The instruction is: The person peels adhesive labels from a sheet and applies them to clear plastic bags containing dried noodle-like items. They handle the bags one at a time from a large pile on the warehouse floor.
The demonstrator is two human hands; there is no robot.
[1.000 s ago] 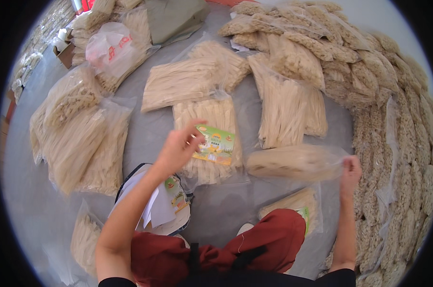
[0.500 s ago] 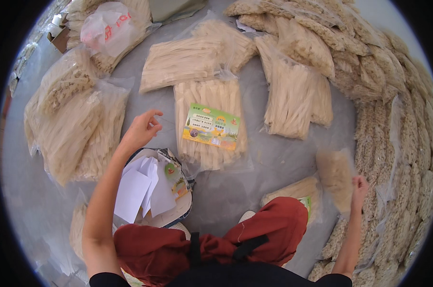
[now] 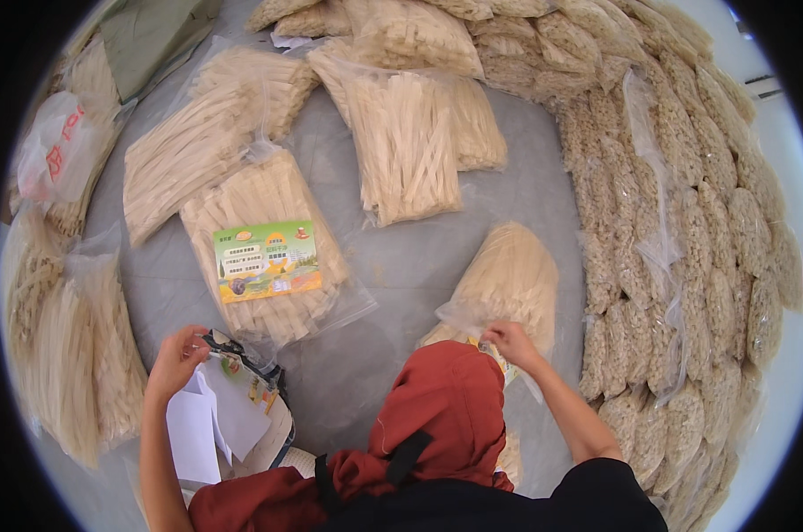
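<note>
My right hand [image 3: 512, 343] pinches the near, clear plastic end of a bag of pale dried noodles [image 3: 508, 275] lying on the floor beside my right knee. Part of a coloured label shows under those fingers; the knee hides the rest. On the left, my left hand [image 3: 180, 356] hovers at the rim of a basket [image 3: 282, 427], fingers loosely bent and apart, with nothing visible in them. White paper sheets [image 3: 193, 426] and coloured labels [image 3: 261, 395] lie inside that basket. Ahead, a green and yellow label card [image 3: 268, 262] rests on a flat noodle bag [image 3: 308, 213].
More bags of flat noodles [image 3: 406, 146] lie on the grey floor [image 3: 401, 275] ahead, and others [image 3: 69, 346] at the left. A high stack of noodle bags [image 3: 641, 222] lines the right side. A white plastic bag with red marks [image 3: 56, 146] sits far left.
My view has turned to the right. The noodle bag at my right hand has come down onto the floor beside my knee. My left hand has drawn back to the basket rim.
</note>
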